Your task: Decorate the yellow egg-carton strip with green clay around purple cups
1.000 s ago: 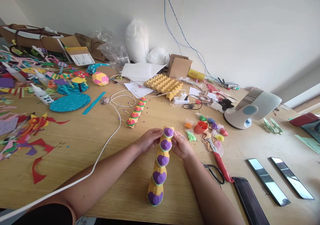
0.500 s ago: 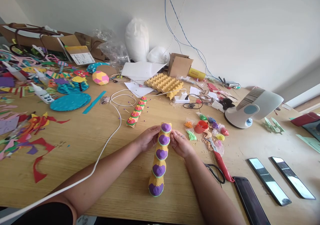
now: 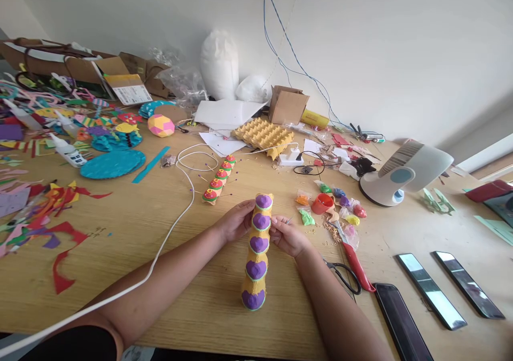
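Note:
An egg-carton caterpillar [image 3: 256, 244] with purple caps edged in pale green stretches lengthwise before me. My left hand [image 3: 239, 221] grips its far end from the left, fingers partly hidden behind it. Against its right side, near the second cap, my right hand [image 3: 289, 236] is closed in a pinch; a small, thin, stick-like thing [image 3: 289, 220] pokes out above the fingers, too small to name surely. Beyond lies a second caterpillar [image 3: 218, 182] with red and green caps and thin sticks with dark tips at its sides.
Right of my hands are a red cup [image 3: 322, 204], bags of coloured clay [image 3: 308, 217], a red-handled knife [image 3: 358, 267], black scissors [image 3: 345, 276] and phones [image 3: 430, 291]. A white fan [image 3: 404, 171] stands farther right. A white cable [image 3: 172, 225] crosses my left forearm. Paper scraps [image 3: 68, 233] cover the left.
The purple-capped caterpillar's far end has shifted slightly left and its near end slightly right. My right hand has moved a little left and down along its side.

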